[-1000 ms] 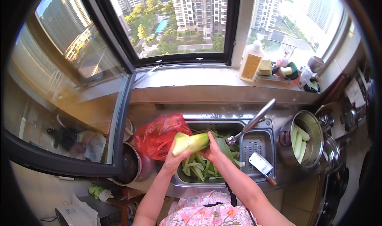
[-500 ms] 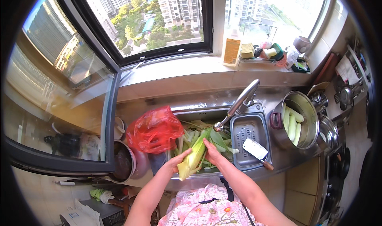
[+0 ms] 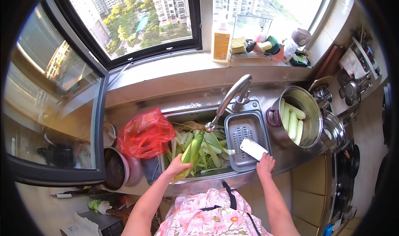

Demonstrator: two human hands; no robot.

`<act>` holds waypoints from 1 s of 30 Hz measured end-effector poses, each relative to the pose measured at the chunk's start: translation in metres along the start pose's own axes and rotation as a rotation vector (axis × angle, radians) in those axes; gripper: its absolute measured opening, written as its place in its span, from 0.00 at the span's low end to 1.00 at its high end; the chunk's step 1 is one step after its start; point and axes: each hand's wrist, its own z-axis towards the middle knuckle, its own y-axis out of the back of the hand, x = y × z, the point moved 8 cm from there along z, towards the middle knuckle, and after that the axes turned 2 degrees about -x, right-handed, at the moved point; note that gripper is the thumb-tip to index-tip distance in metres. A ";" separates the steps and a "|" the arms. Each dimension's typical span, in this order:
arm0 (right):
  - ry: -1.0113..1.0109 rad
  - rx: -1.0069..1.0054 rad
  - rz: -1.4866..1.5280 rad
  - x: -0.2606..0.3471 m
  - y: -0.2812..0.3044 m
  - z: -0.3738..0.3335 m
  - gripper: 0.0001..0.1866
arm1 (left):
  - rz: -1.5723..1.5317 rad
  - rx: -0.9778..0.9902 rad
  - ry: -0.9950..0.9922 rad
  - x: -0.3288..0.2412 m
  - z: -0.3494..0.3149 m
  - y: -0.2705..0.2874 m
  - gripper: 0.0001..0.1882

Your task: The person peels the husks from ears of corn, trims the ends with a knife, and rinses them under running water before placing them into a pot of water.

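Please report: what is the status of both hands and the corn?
Left hand gripping corn over sink. Right hand on cleaver, grip unclear. Faucet head close to corn tip, gap unclear.

Shiny grey stainless-steel counter (image 3: 289,158), rectangular steel sink (image 3: 208,178) set into it, loose pale-green leaves (image 3: 213,158) heaped inside. Crumpled translucent red plastic bag (image 3: 145,134) at sink's left edge. Deep round steel pot (image 3: 314,114), dark-red side handle (image 3: 273,117), upright on right.
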 end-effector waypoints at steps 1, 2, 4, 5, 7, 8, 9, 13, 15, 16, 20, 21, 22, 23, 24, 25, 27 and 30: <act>0.020 0.002 -0.007 0.000 -0.005 0.004 0.29 | 0.106 -0.054 -0.052 -0.001 0.001 0.004 0.37; 0.055 -0.010 -0.001 -0.001 -0.018 0.008 0.29 | 0.216 -0.104 -0.101 -0.003 -0.001 0.008 0.39; 0.108 -0.037 0.011 -0.006 -0.040 0.016 0.31 | 0.366 -0.172 -0.088 -0.025 -0.011 0.010 0.38; 0.103 -0.047 0.065 -0.008 -0.038 0.015 0.31 | 0.437 -0.211 -0.078 -0.033 -0.017 0.012 0.38; 0.088 -0.065 0.172 -0.017 -0.033 0.012 0.31 | 0.539 -0.244 -0.099 -0.037 -0.024 0.017 0.36; 0.121 -0.044 0.213 -0.012 -0.006 0.008 0.30 | 0.582 -0.272 -0.107 -0.039 -0.028 0.021 0.35; 0.160 -0.022 0.252 -0.005 0.038 -0.006 0.30 | 0.599 -0.310 -0.107 -0.039 -0.034 0.026 0.35; 0.324 -0.095 0.434 0.020 0.116 -0.050 0.18 | 0.641 -0.349 -0.098 -0.036 -0.045 0.032 0.34; 0.433 -0.133 0.587 0.051 0.131 -0.064 0.12 | 0.640 -0.349 -0.101 -0.037 -0.047 0.031 0.34; 0.491 -0.160 0.666 0.073 0.138 -0.070 0.09 | 0.635 -0.334 -0.092 -0.040 -0.048 0.029 0.34; 0.633 -0.220 0.707 0.159 0.162 -0.077 0.08 | 0.639 -0.348 -0.099 -0.044 -0.051 0.032 0.34; 0.636 -0.253 0.739 0.171 0.179 -0.078 0.09 | 0.641 -0.370 -0.110 -0.043 -0.054 0.035 0.34; 0.638 -0.285 0.772 0.181 0.200 -0.079 0.09 | 0.647 -0.367 -0.089 -0.042 -0.055 0.039 0.34; 0.636 -0.315 0.801 0.186 0.213 -0.081 0.09 | 0.650 -0.359 -0.067 -0.042 -0.057 0.041 0.34; 0.657 -0.352 0.839 0.190 0.218 -0.082 0.08 | 0.654 -0.351 -0.046 -0.040 -0.059 0.044 0.34; 0.679 -0.389 0.878 0.195 0.221 -0.083 0.07 | 0.641 -0.358 -0.042 -0.038 -0.062 0.047 0.34; 0.702 -0.343 0.799 0.209 0.195 -0.074 0.07 | 0.614 -0.364 -0.047 -0.038 -0.063 0.050 0.33; 0.690 -0.132 0.546 0.232 0.110 -0.053 0.07 | 0.643 -0.280 0.001 -0.032 -0.057 0.042 0.31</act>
